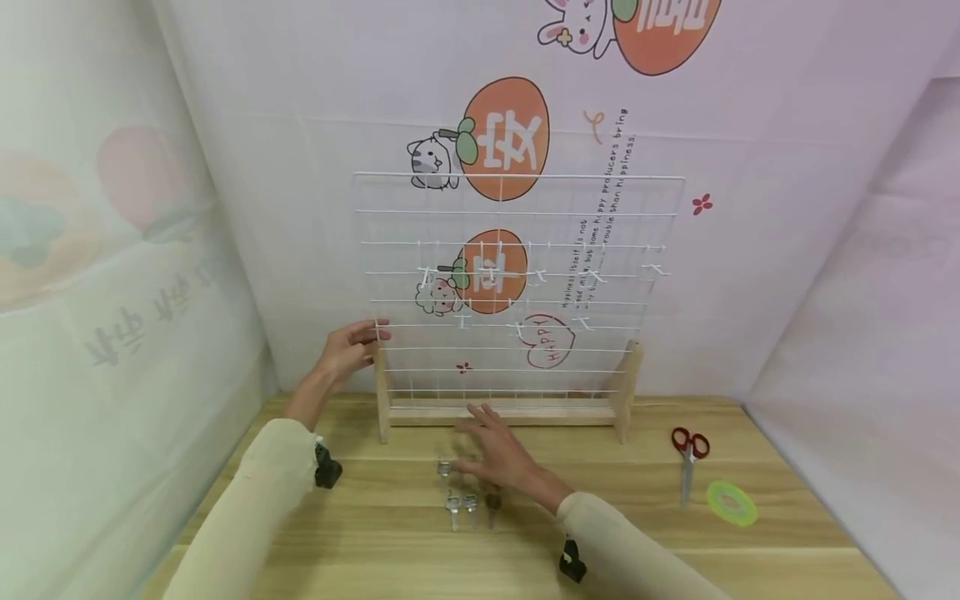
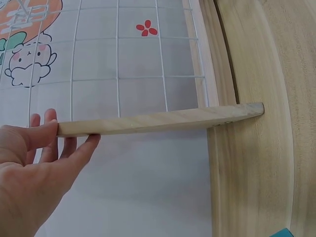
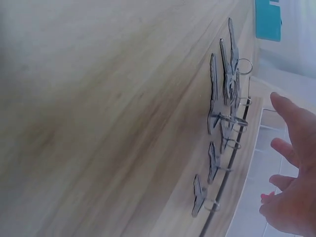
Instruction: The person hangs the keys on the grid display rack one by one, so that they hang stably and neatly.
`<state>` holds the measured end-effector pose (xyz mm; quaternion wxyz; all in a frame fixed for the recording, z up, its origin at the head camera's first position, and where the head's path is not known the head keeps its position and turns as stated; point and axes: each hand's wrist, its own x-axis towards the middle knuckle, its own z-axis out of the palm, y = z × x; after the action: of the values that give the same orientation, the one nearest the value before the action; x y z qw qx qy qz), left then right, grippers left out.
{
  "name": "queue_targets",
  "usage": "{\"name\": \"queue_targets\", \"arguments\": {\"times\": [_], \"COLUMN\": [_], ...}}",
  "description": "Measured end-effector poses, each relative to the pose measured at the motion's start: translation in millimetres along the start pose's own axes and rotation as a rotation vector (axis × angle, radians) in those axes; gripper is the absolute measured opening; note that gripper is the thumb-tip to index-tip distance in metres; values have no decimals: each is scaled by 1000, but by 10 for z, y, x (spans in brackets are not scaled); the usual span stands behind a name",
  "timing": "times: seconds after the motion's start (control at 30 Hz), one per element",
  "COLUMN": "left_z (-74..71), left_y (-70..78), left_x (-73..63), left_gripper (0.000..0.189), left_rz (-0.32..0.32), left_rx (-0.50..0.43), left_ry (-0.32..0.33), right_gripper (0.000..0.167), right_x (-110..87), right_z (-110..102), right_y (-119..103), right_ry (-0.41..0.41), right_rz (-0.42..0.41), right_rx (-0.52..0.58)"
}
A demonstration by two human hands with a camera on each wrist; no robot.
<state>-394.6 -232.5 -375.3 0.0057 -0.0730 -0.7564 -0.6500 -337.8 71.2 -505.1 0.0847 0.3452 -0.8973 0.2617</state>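
A white wire grid (image 1: 501,214) stands upright in a wooden frame, and several white hooks (image 1: 462,322) hang on its wires. My left hand (image 1: 352,346) is at the grid's left side. In the left wrist view, its thumb and fingers pinch the end of the wooden side post (image 2: 148,123). Several metal keys (image 3: 214,84) with small rings lie on the table in front of the frame. Over them hovers my right hand (image 1: 498,450), its fingers spread and holding nothing, partly hiding the keys from the head view.
Red-handled scissors (image 1: 686,462) lie to the right on the wooden table (image 1: 360,550). Beside them is a round yellow-green disc (image 1: 732,503). A printed white sheet (image 1: 315,167) hangs behind the grid, with more sheeting at both sides.
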Motion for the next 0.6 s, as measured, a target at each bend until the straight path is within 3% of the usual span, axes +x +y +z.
{"name": "queue_targets", "arguments": {"times": [0.3,0.6], "left_z": [-19,-16], "left_y": [12,-5], "left_x": [-11,-3], "left_gripper": [49,48], "left_rz": [-3,-9], "left_rx": [3,-7], "left_ry": [-5,-1], "right_gripper": [36,22], "right_x": [117,209], "right_z": [100,206], "right_y": [-98,-148], "right_ry": [-75,-91], "right_rz": [-27,-42], "right_rx": [-55,-82]}}
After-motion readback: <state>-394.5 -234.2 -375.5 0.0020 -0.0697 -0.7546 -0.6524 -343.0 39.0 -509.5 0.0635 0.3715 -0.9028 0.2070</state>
